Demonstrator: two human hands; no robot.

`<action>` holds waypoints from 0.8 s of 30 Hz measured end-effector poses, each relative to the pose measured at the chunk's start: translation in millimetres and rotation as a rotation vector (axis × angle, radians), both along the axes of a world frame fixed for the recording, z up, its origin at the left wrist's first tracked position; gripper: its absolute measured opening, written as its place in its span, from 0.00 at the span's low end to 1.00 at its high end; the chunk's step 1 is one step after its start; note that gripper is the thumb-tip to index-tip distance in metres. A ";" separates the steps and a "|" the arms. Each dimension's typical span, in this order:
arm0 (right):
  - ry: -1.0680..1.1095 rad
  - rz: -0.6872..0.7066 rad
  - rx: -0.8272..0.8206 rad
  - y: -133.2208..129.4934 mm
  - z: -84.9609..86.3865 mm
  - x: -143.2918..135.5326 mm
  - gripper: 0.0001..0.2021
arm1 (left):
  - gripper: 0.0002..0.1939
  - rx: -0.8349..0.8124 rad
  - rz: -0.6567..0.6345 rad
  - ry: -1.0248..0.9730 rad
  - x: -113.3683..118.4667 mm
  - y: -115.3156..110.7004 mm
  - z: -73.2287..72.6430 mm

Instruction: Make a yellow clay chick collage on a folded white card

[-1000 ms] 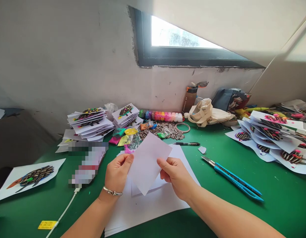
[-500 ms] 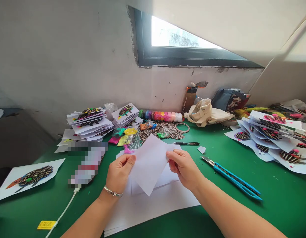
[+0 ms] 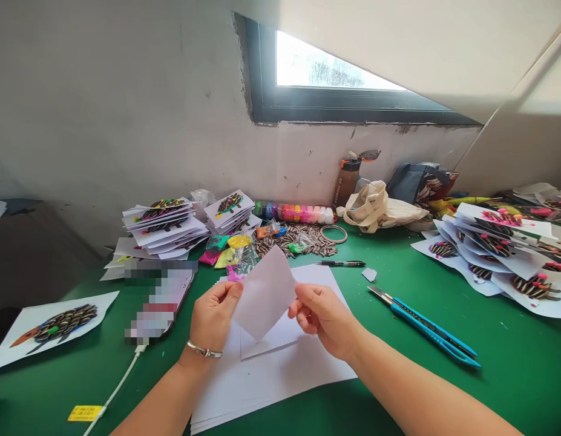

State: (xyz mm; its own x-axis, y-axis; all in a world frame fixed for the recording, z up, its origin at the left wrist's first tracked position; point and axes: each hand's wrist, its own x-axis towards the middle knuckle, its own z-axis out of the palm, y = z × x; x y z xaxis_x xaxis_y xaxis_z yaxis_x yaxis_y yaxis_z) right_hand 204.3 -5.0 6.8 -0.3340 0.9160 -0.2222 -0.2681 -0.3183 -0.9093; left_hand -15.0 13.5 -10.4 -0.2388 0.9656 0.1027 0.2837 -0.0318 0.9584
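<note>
Both hands are gripping one small white paper sheet (image 3: 267,297), which is hanging at the centre of the frame, just above the stack of larger white sheets (image 3: 244,399). The left hand (image 3: 212,315) is pinching its left edge between thumb and bent fingers; the right hand (image 3: 325,315) is pinching the right corner with thumb and forefinger, its other fingers curling loosely below.

The sheet is sitting cornerwise between the two hands, its longer diagonal running from a top corner leaning slightly right to a bottom corner nearer the lower left. Neither hand is clearly closer, since both are touching it from opposite sides. Directly under it, another small sheet (image 3: 273,344) is lying on the stack, partly covered by the held one.

Right of centre, a blue utility knife (image 3: 432,332) is resting on the green tabletop (image 3: 511,369), its blade end pointing to the upper left, nearer the right hand. A black pen (image 3: 341,263) is lying beyond the stack, beside a paper scrap (image 3: 370,275).
</note>
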 end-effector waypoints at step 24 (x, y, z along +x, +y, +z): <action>-0.006 0.220 -0.143 -22.3 -15.6 -34.8 0.19 | 0.18 -0.067 -0.023 -0.059 10.6 -6.7 4.3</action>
State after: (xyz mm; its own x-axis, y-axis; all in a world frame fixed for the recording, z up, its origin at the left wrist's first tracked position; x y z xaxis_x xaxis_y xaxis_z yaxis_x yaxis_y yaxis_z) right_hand 169.5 -27.3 -8.8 -0.5199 0.7808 -0.3467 -0.1730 -0.4936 -0.8523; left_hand -4.4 6.9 -6.1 -0.2206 0.9751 0.0239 0.2262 0.0273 0.9737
